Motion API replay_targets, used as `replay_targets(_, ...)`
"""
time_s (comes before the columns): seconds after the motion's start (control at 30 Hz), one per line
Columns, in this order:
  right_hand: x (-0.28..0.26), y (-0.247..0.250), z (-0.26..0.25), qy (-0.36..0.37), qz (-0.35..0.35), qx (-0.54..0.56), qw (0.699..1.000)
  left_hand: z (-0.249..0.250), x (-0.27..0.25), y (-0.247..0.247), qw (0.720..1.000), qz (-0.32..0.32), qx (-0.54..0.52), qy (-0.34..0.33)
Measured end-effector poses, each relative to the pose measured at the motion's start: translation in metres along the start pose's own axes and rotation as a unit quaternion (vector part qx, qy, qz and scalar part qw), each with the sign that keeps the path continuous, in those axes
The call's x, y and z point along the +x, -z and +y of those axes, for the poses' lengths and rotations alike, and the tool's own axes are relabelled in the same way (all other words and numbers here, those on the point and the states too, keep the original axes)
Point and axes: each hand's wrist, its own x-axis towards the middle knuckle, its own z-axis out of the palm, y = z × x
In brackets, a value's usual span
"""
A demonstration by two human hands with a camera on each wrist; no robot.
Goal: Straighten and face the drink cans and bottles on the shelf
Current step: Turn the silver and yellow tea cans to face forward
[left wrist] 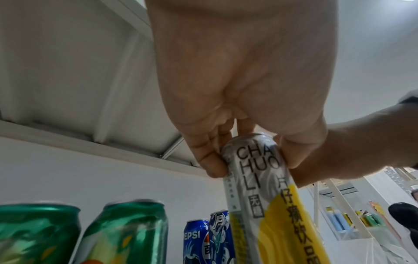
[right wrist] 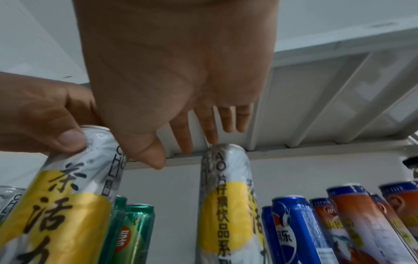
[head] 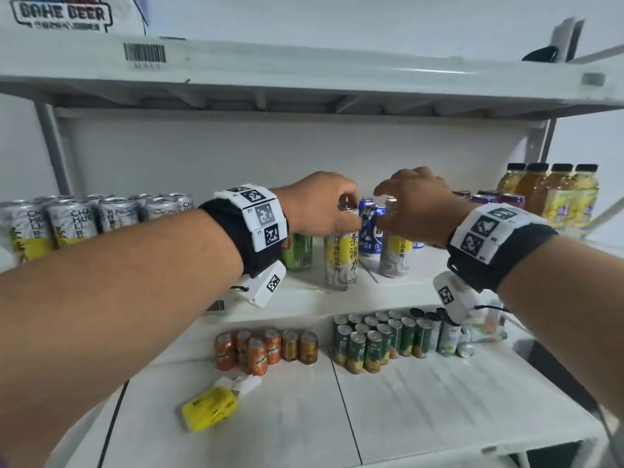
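Two tall silver-and-yellow tea cans stand near the front edge of the middle shelf (head: 337,298). My left hand (head: 337,211) grips the left can (head: 341,255) by its top rim, thumb on one side and fingers on the other; in the left wrist view this can (left wrist: 260,187) reads "CHA HUO LI". My right hand (head: 401,204) hovers over the right can (head: 395,251) with straight fingers. In the right wrist view one fingertip (right wrist: 212,141) touches the top of that can (right wrist: 226,196), and the left can (right wrist: 65,196) leans beside it.
Green cans (head: 297,251) and blue Pepsi cans (head: 369,231) stand behind the two tea cans. More silver tea cans (head: 67,221) fill the left, juice bottles (head: 553,197) the right. The lower shelf holds orange cans (head: 263,346), green cans (head: 381,342) and a fallen yellow pack (head: 209,407).
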Motion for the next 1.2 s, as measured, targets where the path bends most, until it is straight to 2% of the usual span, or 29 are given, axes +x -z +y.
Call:
replay_targets(0.13, 0.011, -0.022, 0.017, 0.005, -0.061, 0.039, 0.997, 0.01, 0.013, -0.011, 1.0, 0.002, 0.006, 0.029)
replay_targets(0.23, 0.017, -0.033, 0.025, 0.014, -0.045, 0.052, 0.998, 0.012, 0.018, -0.016, 0.998, 0.006, 0.001, 0.057)
replay_targets(0.4, 0.022, -0.027, 0.037, 0.041, -0.057, 0.066, 0.995, 0.015, 0.015, -0.022, 0.996, 0.003, -0.03, 0.082)
replay_targets(0.57, 0.0, -0.016, 0.036, 0.067, -0.024, 0.063, 0.995, 0.031, 0.005, -0.023, 0.997, 0.031, -0.059, 0.044)
replay_targets(0.77, -0.062, 0.008, 0.039, 0.044, 0.006, 0.036, 0.998, 0.064, -0.005, -0.034, 0.996, 0.009, -0.089, -0.024)
replay_targets(0.93, -0.122, 0.001, 0.054, -0.041, -0.061, -0.013, 0.997, 0.102, -0.007, -0.086, 0.991, -0.069, -0.072, -0.085)
replay_targets(1.2, -0.234, -0.058, 0.112, -0.138, -0.155, -0.042, 0.977, 0.173, -0.012, -0.203, 0.968, -0.159, -0.122, -0.152)
